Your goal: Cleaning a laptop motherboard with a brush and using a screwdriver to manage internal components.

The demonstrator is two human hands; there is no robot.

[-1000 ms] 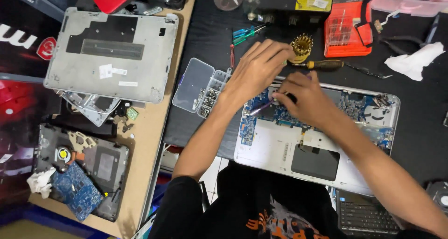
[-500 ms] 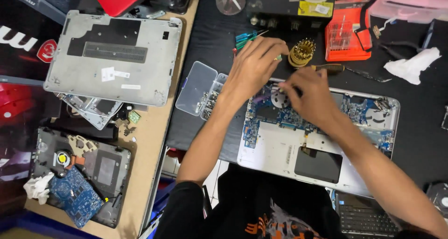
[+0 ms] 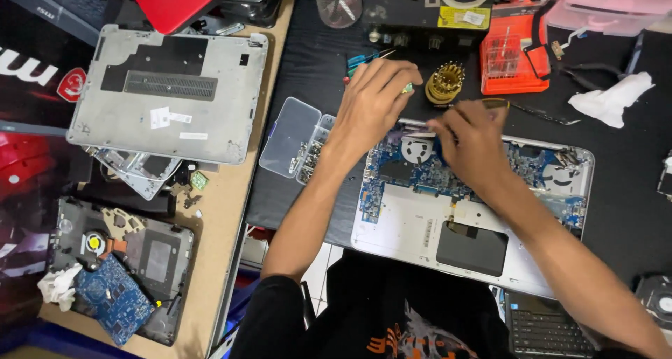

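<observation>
Both hands worked over the opened silver laptop [image 3: 420, 226]: the left hand [image 3: 374, 103] lay curled on its far edge, grip unclear, while the right hand [image 3: 469, 138] pinched something slim above the blue circuit board [image 3: 420, 177]. A ribbed brass cylinder [image 3: 445, 83] stood between them, and a clear plastic screw box [image 3: 297, 138] lay just left of the left wrist.
</observation>
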